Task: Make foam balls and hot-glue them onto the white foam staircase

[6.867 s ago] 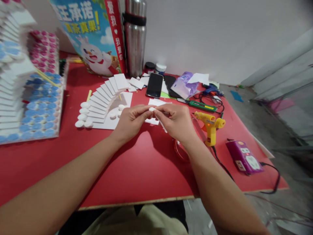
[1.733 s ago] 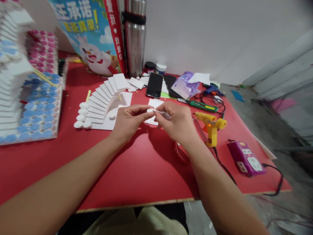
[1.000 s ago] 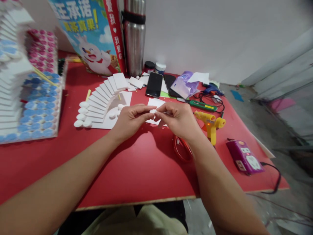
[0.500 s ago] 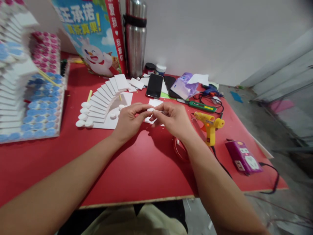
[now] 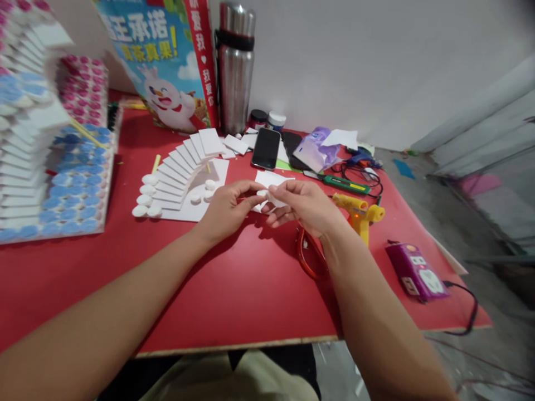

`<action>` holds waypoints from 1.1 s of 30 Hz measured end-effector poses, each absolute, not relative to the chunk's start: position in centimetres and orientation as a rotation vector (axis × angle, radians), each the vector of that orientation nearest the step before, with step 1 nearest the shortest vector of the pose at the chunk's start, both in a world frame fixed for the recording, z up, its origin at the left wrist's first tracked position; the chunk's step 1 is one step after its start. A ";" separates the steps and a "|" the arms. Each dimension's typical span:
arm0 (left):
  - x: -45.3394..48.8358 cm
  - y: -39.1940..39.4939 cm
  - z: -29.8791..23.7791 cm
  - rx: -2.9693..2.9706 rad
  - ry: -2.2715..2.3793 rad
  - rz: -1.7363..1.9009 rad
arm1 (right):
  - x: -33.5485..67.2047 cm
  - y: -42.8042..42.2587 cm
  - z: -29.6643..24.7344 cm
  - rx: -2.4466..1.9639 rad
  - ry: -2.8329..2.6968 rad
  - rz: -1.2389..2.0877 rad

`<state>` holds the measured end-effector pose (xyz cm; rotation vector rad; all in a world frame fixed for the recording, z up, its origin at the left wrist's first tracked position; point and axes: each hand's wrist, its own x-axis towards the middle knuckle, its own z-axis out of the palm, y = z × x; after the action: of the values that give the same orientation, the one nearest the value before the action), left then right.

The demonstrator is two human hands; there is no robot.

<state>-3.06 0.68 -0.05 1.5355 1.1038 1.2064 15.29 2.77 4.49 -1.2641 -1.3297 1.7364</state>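
My left hand (image 5: 228,209) and my right hand (image 5: 303,205) meet over the red table (image 5: 234,289), fingertips pinched together on a small white foam piece (image 5: 262,194). A thin white stick-like bit shows by my right fingers, too small to make out. Under the hands lies a white foam sheet (image 5: 267,179). To the left is a fan of white foam steps (image 5: 184,161) with white oval pieces (image 5: 144,196) along its edge.
A yellow glue gun (image 5: 358,211) and red scissors (image 5: 309,256) lie right of my hands. A purple power strip (image 5: 416,272) sits near the right edge. A phone (image 5: 266,148), steel flask (image 5: 235,67) and printed box (image 5: 163,61) stand behind. A foam model (image 5: 45,150) fills the left.
Both hands stay pinched on the small white piece, working it between the fingertips. The view has shifted a little to the left and down; the scissors show more clearly.
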 end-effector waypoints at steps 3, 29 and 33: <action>-3.0 0.7 -0.1 1.413 1.074 1.194 | 15.1 2.5 4.6 -1.272 -1.427 1.610; -2.8 0.5 0.3 1.374 1.050 1.327 | 14.9 2.2 4.8 -1.234 -1.545 1.494; -3.1 0.5 0.3 1.492 1.128 1.309 | 15.2 2.9 4.6 -1.254 -1.217 1.719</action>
<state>-3.09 0.53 0.26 1.4920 1.1284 1.3094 15.17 2.90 4.58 -1.2541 -1.2170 1.7190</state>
